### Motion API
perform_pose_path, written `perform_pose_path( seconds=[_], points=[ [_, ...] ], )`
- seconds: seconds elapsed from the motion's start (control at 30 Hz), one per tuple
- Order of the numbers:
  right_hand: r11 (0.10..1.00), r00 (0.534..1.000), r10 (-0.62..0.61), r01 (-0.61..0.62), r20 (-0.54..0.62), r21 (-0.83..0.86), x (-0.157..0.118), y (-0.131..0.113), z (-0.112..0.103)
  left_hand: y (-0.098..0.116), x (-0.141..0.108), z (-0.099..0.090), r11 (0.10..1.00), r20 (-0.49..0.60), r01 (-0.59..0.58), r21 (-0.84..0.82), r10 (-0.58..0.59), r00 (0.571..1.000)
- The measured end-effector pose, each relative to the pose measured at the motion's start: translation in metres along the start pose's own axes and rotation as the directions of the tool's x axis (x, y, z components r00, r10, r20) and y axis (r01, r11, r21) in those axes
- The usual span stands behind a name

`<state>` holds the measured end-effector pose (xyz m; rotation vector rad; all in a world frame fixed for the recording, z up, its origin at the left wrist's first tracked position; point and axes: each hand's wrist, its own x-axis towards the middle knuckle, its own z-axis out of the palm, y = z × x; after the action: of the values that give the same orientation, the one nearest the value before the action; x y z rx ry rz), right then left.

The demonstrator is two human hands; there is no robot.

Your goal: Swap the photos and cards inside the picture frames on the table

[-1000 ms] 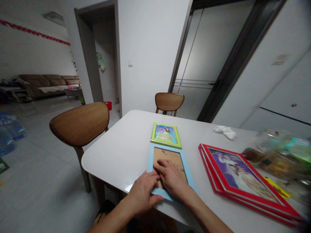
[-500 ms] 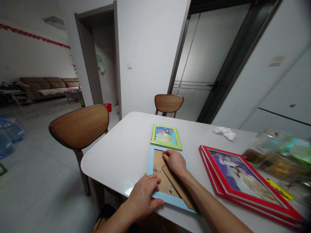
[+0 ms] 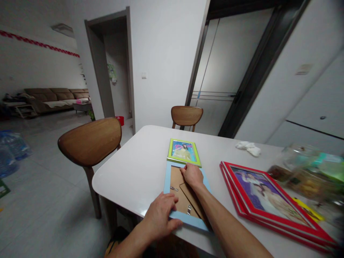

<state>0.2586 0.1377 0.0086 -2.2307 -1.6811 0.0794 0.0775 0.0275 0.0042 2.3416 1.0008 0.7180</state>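
A light blue picture frame (image 3: 167,179) lies face down near the table's front edge, its brown backing board (image 3: 176,175) and metal hangers showing. My left hand (image 3: 161,216) rests on the frame's lower left corner, fingers spread over the edge and thumb along the near side. Over the upper part of the backing, my right hand (image 3: 192,175) is closed, its fingertips pressed together at the top inner edge; what they hold is too small to make out. A brown stand flap lies partly under my right forearm. Touching the far side is a green frame (image 3: 197,154) with a photo.
Stacked red frames (image 3: 242,200) lie at the right, beside clear containers (image 3: 303,175) and a yellow item (image 3: 309,209). A crumpled white cloth (image 3: 248,147) sits behind them on the white table (image 3: 129,161). Wooden chairs stand left (image 3: 91,141) and beyond (image 3: 186,115).
My right hand has shifted slightly, its fingers curled more tightly at the frame's upper inner edge. My left hand keeps its place on the frame. The view has moved slightly.
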Motion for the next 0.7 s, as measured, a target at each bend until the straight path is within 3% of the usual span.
perform_pose_path(
  seconds=[0.23,0.47,0.57,0.7],
  points=[
    [0.994,0.994,-0.087,0.090,-0.063,0.061,-0.013,0.028,-0.020,-0.002,-0.001,0.002,0.999,-0.012,-0.024,0.034,0.024,1.000],
    [0.999,0.999,-0.043,0.043,-0.034,0.020,-0.052,0.069,-0.023,0.003,0.004,0.013,0.990,0.000,0.017,0.142,-0.017,1.000],
    [0.998,0.994,-0.066,0.065,-0.089,-0.022,-0.059,0.064,-0.028,0.006,0.005,0.014,0.989,-0.014,0.023,0.147,-0.022,1.000],
    [0.979,0.968,-0.204,0.203,-0.145,-0.022,-0.051,0.039,-0.034,0.007,0.004,0.014,0.991,-0.022,0.016,0.136,-0.013,1.000]
  ],
)
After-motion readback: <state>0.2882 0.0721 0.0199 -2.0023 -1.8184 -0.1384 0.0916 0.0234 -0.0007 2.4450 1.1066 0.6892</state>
